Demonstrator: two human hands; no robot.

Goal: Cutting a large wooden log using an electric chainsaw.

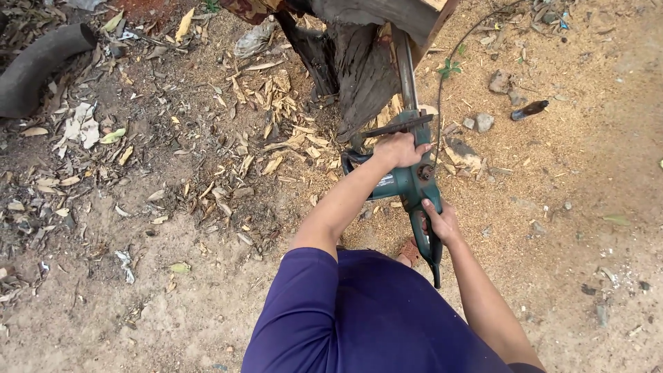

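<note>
Two hands, left hand (pixel 400 149) and right hand (pixel 440 221), are gripping a green chainsaw (pixel 412 181) with clenched fingers over sawdust-strewn dirt ground (pixel 207 290) beside a dark log (pixel 362 62)

Purple short-sleeved shirt (pixel 359 318), bare forearms, sandalled foot (pixel 409 253).

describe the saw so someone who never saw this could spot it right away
Start at the dark wood stump at the top middle. The green chainsaw reaches into it, left hand on its front handle, right hand on the rear grip. It is the only green machine on the sawdust-strewn ground.
</note>
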